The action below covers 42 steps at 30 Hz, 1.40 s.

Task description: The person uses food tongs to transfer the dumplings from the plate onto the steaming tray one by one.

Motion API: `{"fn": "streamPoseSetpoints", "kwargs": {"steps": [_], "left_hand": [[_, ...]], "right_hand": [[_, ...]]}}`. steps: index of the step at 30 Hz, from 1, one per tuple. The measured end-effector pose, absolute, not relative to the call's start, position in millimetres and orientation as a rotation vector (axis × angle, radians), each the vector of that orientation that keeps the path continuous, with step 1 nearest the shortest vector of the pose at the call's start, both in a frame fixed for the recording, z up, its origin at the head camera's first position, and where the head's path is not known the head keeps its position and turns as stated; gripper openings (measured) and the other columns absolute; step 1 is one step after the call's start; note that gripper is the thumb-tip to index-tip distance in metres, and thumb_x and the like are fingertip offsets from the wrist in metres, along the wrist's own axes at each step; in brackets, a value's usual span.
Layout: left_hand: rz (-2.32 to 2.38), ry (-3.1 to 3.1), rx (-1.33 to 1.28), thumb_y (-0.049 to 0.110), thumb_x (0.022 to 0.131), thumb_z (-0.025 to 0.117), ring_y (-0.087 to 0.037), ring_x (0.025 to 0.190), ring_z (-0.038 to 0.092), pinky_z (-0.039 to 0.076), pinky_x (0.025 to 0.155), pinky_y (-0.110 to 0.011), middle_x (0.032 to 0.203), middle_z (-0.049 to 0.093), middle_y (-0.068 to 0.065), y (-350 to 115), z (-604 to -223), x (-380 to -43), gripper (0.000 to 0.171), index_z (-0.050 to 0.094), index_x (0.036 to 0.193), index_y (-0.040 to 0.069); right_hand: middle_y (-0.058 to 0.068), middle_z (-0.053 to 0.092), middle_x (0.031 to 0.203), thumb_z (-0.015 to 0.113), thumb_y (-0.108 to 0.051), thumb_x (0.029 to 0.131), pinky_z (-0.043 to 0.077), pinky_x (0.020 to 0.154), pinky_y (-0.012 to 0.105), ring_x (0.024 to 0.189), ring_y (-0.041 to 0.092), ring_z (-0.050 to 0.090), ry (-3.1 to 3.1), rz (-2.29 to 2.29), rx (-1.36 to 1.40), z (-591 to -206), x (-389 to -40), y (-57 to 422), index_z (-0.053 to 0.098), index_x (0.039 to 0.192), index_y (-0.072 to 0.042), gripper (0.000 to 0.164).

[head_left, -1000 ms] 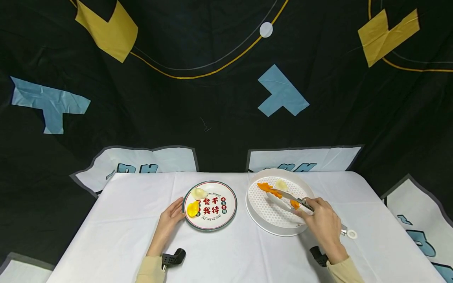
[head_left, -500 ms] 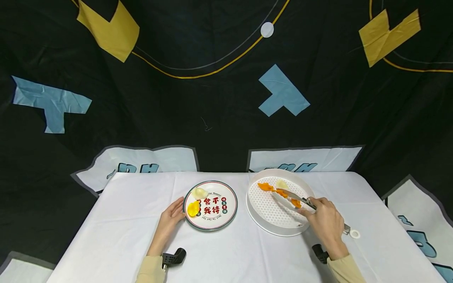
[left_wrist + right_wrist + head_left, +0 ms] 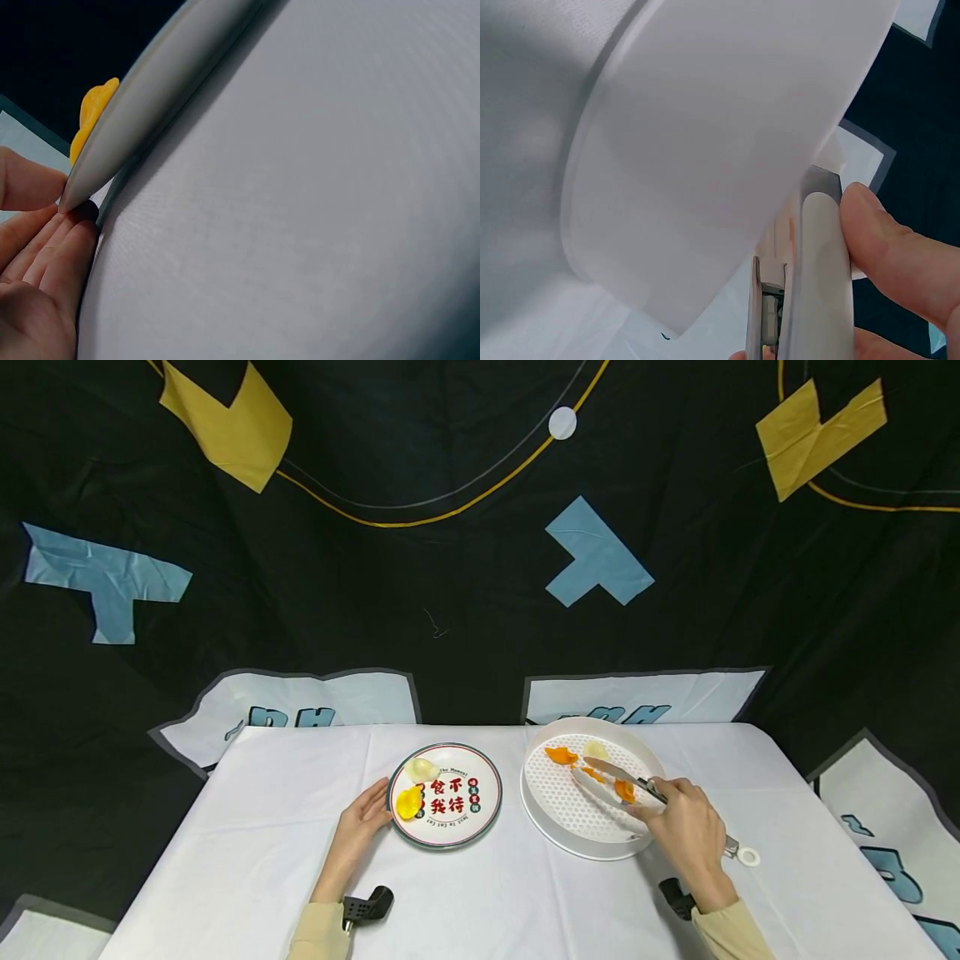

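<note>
In the head view my left hand (image 3: pixel 363 820) holds the left rim of a round plate (image 3: pixel 480 827) with a green-and-red edge and red lettering. The left wrist view shows the thumb over the rim and the fingers under it. On the plate sit a pale piece (image 3: pixel 422 770) and a yellow piece (image 3: pixel 408 802). With my right hand (image 3: pixel 686 831) I grip metal tongs (image 3: pixel 618 773), their arms a little apart inside a round white basket (image 3: pixel 551 833). Orange pieces lie by the tongs, one (image 3: pixel 624 790) between the arms, another (image 3: pixel 561 756) beyond the tips.
Another pale piece (image 3: pixel 596 751) lies at the back of the basket, on its perforated white liner (image 3: pixel 547 793). A white cloth (image 3: pixel 277 802) covers the table. Behind it hangs a dark curtain (image 3: pixel 450 610) with blue and yellow shapes.
The tongs' tips have drawn slightly back from the far orange piece, and their arms sit around the nearer orange. The left hand and plate have stayed put.
</note>
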<state>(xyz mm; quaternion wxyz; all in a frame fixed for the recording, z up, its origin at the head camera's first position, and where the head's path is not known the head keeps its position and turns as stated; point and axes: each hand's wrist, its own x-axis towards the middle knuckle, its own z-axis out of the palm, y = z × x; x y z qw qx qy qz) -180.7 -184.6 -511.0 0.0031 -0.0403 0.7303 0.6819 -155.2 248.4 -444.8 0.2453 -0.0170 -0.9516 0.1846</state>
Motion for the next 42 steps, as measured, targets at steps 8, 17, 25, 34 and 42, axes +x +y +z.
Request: {"fn": "streamPoseSetpoints", "kwargs": {"steps": [8,17,25,34,42], "left_hand": [[2.143,2.29,-0.116,-0.007,0.089,0.05,-0.032,0.134,0.036,0.039,0.098,-0.014,0.147,0.034,-0.026,-185,-512,-180,0.057,0.033,0.143,-0.009],[2.15,2.294,-0.125,-0.008,0.088,0.05,-0.034,0.134,0.036,0.04,0.097,-0.013,0.146,0.035,-0.027,-184,-512,-180,0.057,0.034,0.143,-0.009],[2.158,2.271,-0.12,-0.007,0.088,0.05,-0.032,0.134,0.036,0.04,0.099,-0.014,0.146,0.034,-0.026,-184,-510,-179,0.058,0.033,0.144,-0.008],[2.151,2.277,-0.116,-0.006,0.089,0.051,-0.032,0.134,0.036,0.04,0.096,-0.01,0.146,0.035,-0.026,-184,-512,-179,0.056,0.034,0.143,-0.007],[2.121,2.311,-0.124,-0.005,0.089,0.051,-0.033,0.134,0.036,0.038,0.101,-0.018,0.146,0.034,-0.027,-185,-512,-180,0.057,0.033,0.143,-0.008]], "right_hand": [[0.019,0.065,0.098,0.089,-0.03,0.061,0.052,0.061,0.054,0.085,0.037,0.061,-2.554,0.543,-0.034,-438,-156,242,0.071,0.105,0.003,0.057],[0.017,0.066,0.1,0.088,-0.03,0.063,0.053,0.062,0.052,0.087,0.036,0.062,-2.555,0.599,0.014,-429,-154,223,0.071,0.106,0.002,0.057],[0.012,0.066,0.099,0.089,-0.032,0.061,0.054,0.061,0.05,0.084,0.032,0.063,-2.542,0.642,0.094,-425,-154,199,0.071,0.107,-0.001,0.058],[0.01,0.065,0.099,0.09,-0.033,0.056,0.055,0.066,0.05,0.09,0.032,0.062,-2.53,0.684,0.242,-428,-152,160,0.072,0.103,-0.002,0.06],[0.006,0.063,0.097,0.09,-0.036,0.054,0.053,0.065,0.039,0.085,0.024,0.06,-2.561,0.721,0.385,-430,-150,117,0.071,0.106,-0.003,0.064]]}}
